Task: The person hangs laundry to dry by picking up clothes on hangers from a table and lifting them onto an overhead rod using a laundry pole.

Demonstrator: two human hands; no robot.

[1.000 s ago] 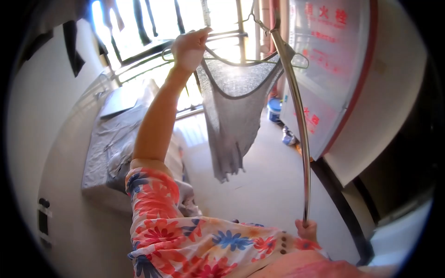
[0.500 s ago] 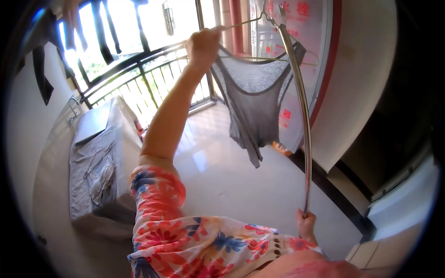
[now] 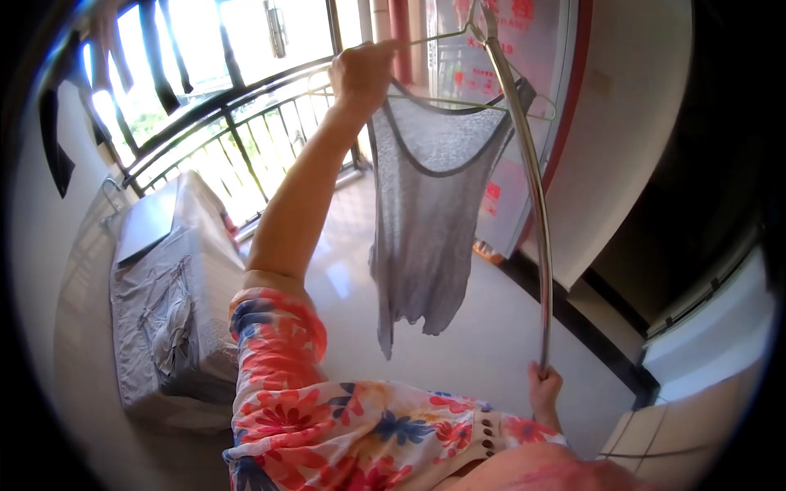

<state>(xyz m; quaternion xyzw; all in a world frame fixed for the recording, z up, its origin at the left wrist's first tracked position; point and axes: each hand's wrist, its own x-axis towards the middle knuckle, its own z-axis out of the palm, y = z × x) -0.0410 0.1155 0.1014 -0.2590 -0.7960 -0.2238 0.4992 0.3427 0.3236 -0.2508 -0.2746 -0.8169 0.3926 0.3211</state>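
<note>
A grey tank top (image 3: 430,213) hangs in front of me on a thin wire clothes hanger (image 3: 446,37). My left hand (image 3: 360,75), raised and closed, grips the hanger's left side near the shirt's shoulder strap. My right hand (image 3: 544,389), low on the right, is wrapped round the lower end of a long metal pole (image 3: 536,209). The pole's forked top meets the hanger near its hook; whether the hook rests in the fork is hard to tell. Below the straps, the shirt falls loosely with an uneven hem.
A cloth-covered stand (image 3: 209,286) on the left carries a flat grey board (image 3: 149,221) and crumpled grey cloth (image 3: 170,319). Beyond are a balcony railing (image 3: 270,139) and dark hanging strips. A panel with red lettering (image 3: 499,90) stands behind the pole, above the shiny floor (image 3: 352,327).
The tank top has swung and unfolded, now hanging longer and flatter than before. Both hands keep their holds. The background has shifted slightly left in view.
</note>
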